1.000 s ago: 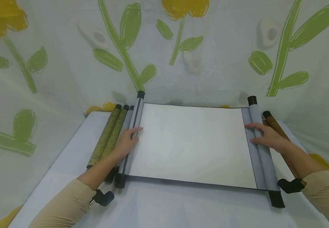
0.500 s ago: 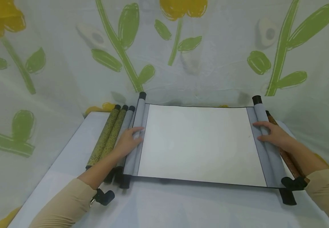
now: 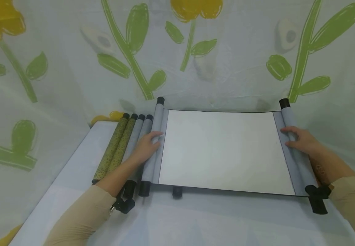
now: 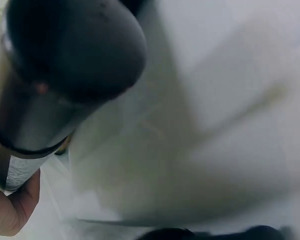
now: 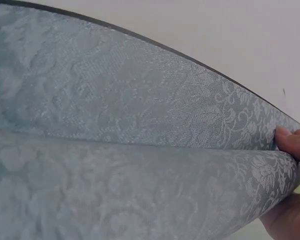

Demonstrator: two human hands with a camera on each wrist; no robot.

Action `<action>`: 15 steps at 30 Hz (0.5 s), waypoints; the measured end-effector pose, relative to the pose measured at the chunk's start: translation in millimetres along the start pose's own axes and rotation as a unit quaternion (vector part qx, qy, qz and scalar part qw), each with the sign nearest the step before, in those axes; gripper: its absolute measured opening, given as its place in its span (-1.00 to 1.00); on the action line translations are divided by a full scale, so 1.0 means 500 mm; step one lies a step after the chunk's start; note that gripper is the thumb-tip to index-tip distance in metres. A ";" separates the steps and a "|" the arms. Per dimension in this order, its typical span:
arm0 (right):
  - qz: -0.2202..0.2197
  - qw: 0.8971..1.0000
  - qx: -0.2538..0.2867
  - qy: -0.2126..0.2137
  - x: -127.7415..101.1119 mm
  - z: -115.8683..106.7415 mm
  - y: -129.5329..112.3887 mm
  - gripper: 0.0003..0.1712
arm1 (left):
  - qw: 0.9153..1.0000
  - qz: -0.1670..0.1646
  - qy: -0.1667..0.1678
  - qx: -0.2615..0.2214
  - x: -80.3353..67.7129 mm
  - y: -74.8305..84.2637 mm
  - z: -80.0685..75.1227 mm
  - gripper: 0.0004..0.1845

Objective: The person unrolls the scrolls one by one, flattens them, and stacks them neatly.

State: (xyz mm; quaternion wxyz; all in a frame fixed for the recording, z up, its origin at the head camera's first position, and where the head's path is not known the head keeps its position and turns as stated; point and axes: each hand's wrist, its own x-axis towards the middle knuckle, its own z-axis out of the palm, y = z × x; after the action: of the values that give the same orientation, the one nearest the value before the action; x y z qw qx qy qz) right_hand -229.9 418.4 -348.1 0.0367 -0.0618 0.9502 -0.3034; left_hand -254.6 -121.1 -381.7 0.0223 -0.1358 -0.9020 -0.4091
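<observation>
An unrolled scroll with a white paper middle (image 3: 223,150) and grey brocade ends lies flat on the table. My left hand (image 3: 146,147) curls over its left roller (image 3: 151,164). My right hand (image 3: 298,140) curls over the right roller (image 3: 300,164). In the right wrist view a fingertip (image 5: 292,142) presses the grey brocade (image 5: 140,115) where it wraps the roller. A black roller cap (image 4: 75,45) fills the blurred left wrist view, with my palm (image 4: 12,210) below it.
Several rolled scrolls lie side by side left of my left hand, two speckled yellow-green (image 3: 112,148) and two grey (image 3: 137,136). A black cap (image 3: 177,192) pokes out under the open scroll's front edge. Flower-print cloth (image 3: 72,68) walls the white table (image 3: 195,222).
Both hands have carried the open scroll to the right and slightly back. One more grey roll now shows at the left, and a black cap has appeared under the front edge.
</observation>
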 end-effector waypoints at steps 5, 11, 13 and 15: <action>0.043 0.998 -0.031 -0.021 -0.002 -0.024 0.009 -0.33 | 1.000 -0.008 -0.010 -0.016 0.025 0.012 0.024 -0.56; 0.052 0.996 -0.069 -0.020 -0.001 -0.040 0.032 -0.36 | 0.998 -0.039 -0.021 -0.039 0.049 0.010 0.072 -0.56; 0.053 0.995 -0.082 -0.017 0.002 -0.041 0.039 -0.36 | 0.998 -0.043 -0.020 -0.048 0.053 0.008 0.083 -0.56; 0.057 0.994 -0.094 -0.018 0.006 -0.039 0.045 -0.35 | 0.997 -0.047 -0.018 -0.050 0.054 0.008 0.089 -0.56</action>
State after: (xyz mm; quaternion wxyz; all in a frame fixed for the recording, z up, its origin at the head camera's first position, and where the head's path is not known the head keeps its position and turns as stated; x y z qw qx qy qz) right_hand -237.0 447.4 -345.4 0.0650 -0.0163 0.9756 -0.2091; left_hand -276.4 -79.3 -404.5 -0.0200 -0.1012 -0.8862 -0.4516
